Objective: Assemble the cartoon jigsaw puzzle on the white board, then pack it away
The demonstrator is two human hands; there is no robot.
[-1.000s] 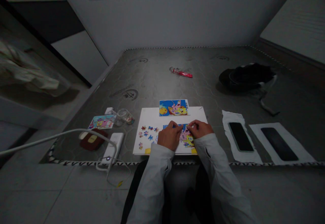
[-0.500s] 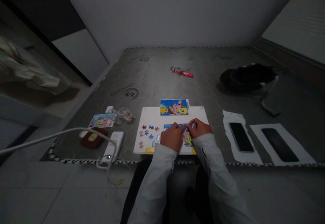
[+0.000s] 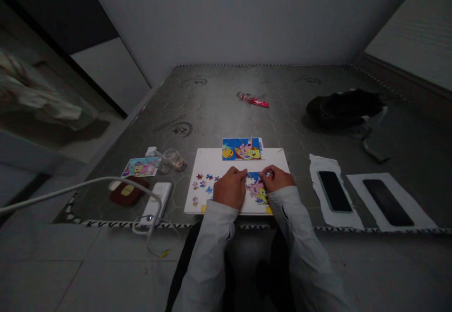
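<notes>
A partly joined jigsaw puzzle (image 3: pixel 256 190) with pink and yellow cartoon figures lies near the front of a white board (image 3: pixel 208 156). My left hand (image 3: pixel 230 188) is closed at its left, with thumb and finger together by the top edge; anything between them is too small to make out. At the upper right corner, my right hand (image 3: pixel 278 179) pinches a blue jigsaw piece at the puzzle's edge. Loose jigsaw pieces (image 3: pixel 202 184) lie left of my left hand, which hides part of the board. Behind the puzzle rests a picture card (image 3: pixel 242 149).
On the left are a brown case (image 3: pixel 129 193), a white power strip (image 3: pixel 158 203) with a cable, a clear container (image 3: pixel 173 160) and another picture card (image 3: pixel 140 167). Two phones (image 3: pixel 334 191) lie on white sheets at right. Farther back are a red packet (image 3: pixel 254 100) and a black bag (image 3: pixel 346 107).
My left hand has shifted left, uncovering more of the puzzle's middle and covering some loose pieces. My right hand stays at the upper right corner.
</notes>
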